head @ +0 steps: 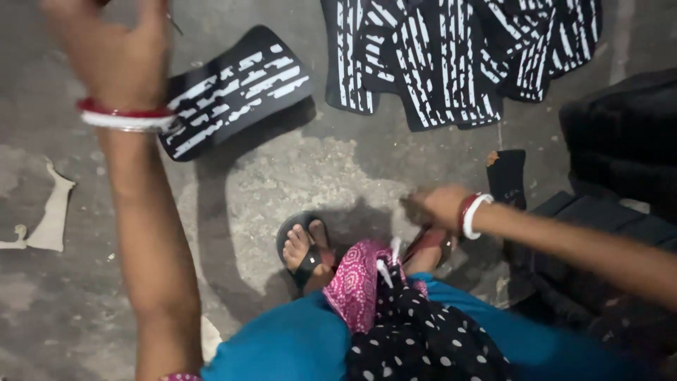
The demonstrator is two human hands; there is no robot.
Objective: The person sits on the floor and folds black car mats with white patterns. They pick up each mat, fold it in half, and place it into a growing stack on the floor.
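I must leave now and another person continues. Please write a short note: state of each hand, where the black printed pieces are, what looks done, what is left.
Left hand: raised high at top left, blurred; what it holds cannot be told.
Right hand: low near the right foot, closed, contents unclear.
Single printed piece: flat on the floor, beside the left wrist.
Pile of printed pieces: overlapping, top centre.
Dark stack: at the right.
Done: several pieces laid out.
Left: cannot be judged from here.

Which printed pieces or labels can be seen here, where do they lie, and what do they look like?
Single printed piece: on the floor beside the raised left hand; rounded black slab, white bars.
Pile of printed pieces: top right; same black and white.
Small black piece: near right hand; orange corner.
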